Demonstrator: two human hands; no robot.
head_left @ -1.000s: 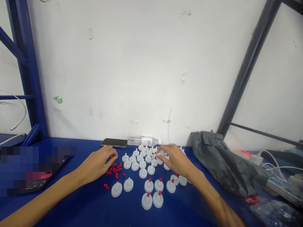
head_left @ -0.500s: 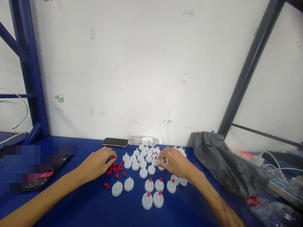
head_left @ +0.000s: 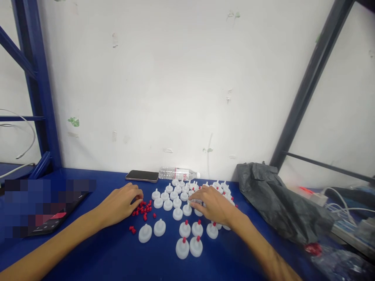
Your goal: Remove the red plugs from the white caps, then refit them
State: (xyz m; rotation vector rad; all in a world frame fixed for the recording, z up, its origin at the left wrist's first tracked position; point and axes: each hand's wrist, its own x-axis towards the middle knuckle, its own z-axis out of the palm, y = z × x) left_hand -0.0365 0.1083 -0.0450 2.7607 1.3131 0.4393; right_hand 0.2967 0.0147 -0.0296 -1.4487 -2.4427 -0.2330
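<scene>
Lying by curled left fingers (head_left: 137, 192): stubby red caps (head_left: 142, 210).

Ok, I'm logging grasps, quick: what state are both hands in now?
Left hand: curled by the small red plastic caps; whether it holds one cannot be told.
Right hand: fingertips at a round white spouted plastic piece; grip cannot be told.

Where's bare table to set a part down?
Bare table lies on the near side of the front-left white caps, and left of the phone, beyond the left hand. It's crowded around the right hand, toward the bottle, and at the red bits.
</scene>
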